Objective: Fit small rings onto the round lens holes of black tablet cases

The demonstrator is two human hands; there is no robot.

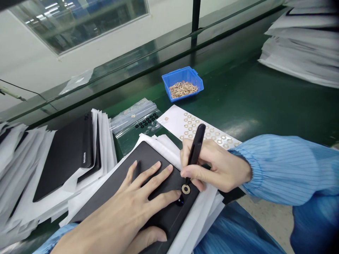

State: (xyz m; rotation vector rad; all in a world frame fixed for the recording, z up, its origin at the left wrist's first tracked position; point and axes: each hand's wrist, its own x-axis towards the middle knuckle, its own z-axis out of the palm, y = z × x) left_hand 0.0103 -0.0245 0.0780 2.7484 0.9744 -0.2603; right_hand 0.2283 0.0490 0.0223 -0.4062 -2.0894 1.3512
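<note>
**Slip risk: pen-shaped tool (pixel 196 148) on gold ring (pixel 185 189) at black panel (pixel 148 158) edge**

Right hand (pixel 214 165) closed in a pencil grip on the tool, tip touching the ring. Ring lies near the panel's right edge, just beside a small dark round spot (pixel 180 201). Can't tell if it's stuck down or loose. Left hand (pixel 124 208) open, fingers spread flat on the panel, pinning it down.

Risks: panel sits on loose white wrapping paper (pixel 156 141), so it could slide if the left hand's pressure eases. Tip could skid off the ring and scratch the black surface. Too much sideways force could knock the ring out of line with the dark spot. Bare fingers so near could leave marks or nudge the ring. Blue sleeve (pixel 286 169) passes close to the backing sheet of rings (pixel 177 118) on the far side, so it could drag that sheet. Blue bin (pixel 194 76) of loose rings (pixel 183 89) sits farther off on the green bench (pixel 251 98); a bump could spill it. Stacked panels (pixel 66 158) at left look unevenly piled and could slide.
</note>
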